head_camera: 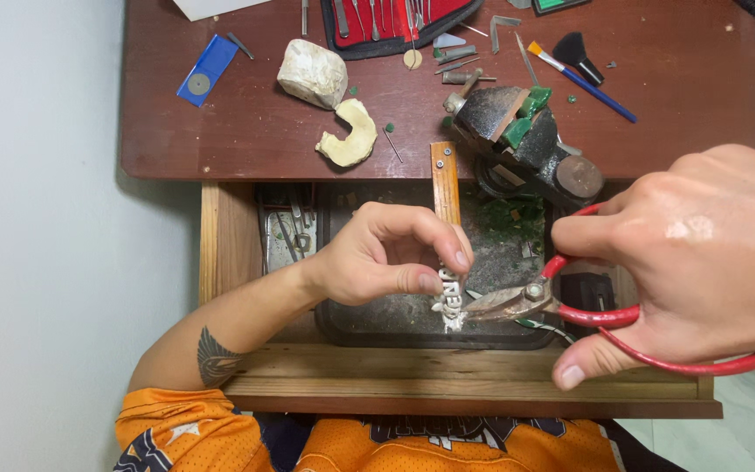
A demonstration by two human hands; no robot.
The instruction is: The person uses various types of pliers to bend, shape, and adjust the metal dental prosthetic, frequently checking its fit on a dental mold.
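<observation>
Nearest the camera, the right hand (701, 262) fills the lower right, its fingers (587, 236) wrapped shut round the red handles of a pair of metal snips (561, 306). The snips' short dull blades point left and meet the lower end of a small pale metal piece (449, 301), a narrow strip of cut-out shapes. The left hand (386, 258) holds that piece from above, thumb and forefinger pinched closed on its upper end, the other fingers curled under.

Both hands hover over an open wooden drawer (447, 376), above a dark tray (395, 319) littered with green shavings and dust. A wooden peg (445, 183) juts out from the worktop (176, 131) edge just behind the left hand.

Farther back on the reddish-brown worktop sit a black bench vise (526, 140) holding green material, a curved cream-coloured lump (349, 133), a whitish block (312, 72), a red tool roll (399, 22), a blue-handled brush (578, 79) and a blue card with a small disc (207, 70).

The risk here seems to be the left fingertips, which sit very close to the blades (a slip could nick them). The cut could also wander and spoil the piece, or a freed offcut might fall into the tray's debris.
</observation>
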